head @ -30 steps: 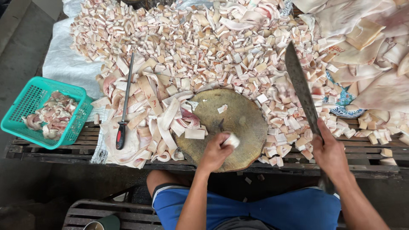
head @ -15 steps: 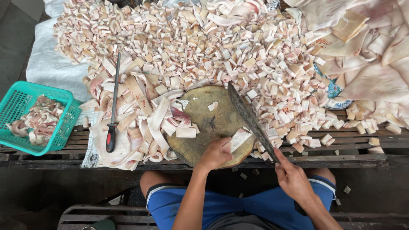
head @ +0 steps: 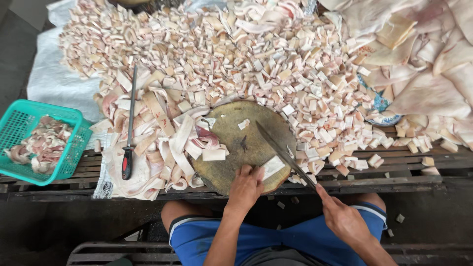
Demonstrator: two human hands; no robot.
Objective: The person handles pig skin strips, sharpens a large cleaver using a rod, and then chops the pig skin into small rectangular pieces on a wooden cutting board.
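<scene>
My left hand [head: 245,186] presses on a pale strip of pork skin [head: 272,167] at the near edge of a round wooden chopping block [head: 236,143]. My right hand [head: 342,216] grips the handle of a long cleaver [head: 281,152], whose blade lies down across the strip on the block. A cut white piece [head: 213,154] lies at the block's left edge, a small one [head: 243,124] near its top.
A big heap of cut skin cubes [head: 256,59] covers the table behind the block. Long uncut strips [head: 157,138] and a sharpening steel [head: 129,133] lie to the left. A teal basket [head: 42,143] of scraps sits far left. Large skin sheets [head: 423,74] at right.
The cleaver was raised high on the right; my right hand has swung it down onto the strip on the block. My left hand has stayed on the strip.
</scene>
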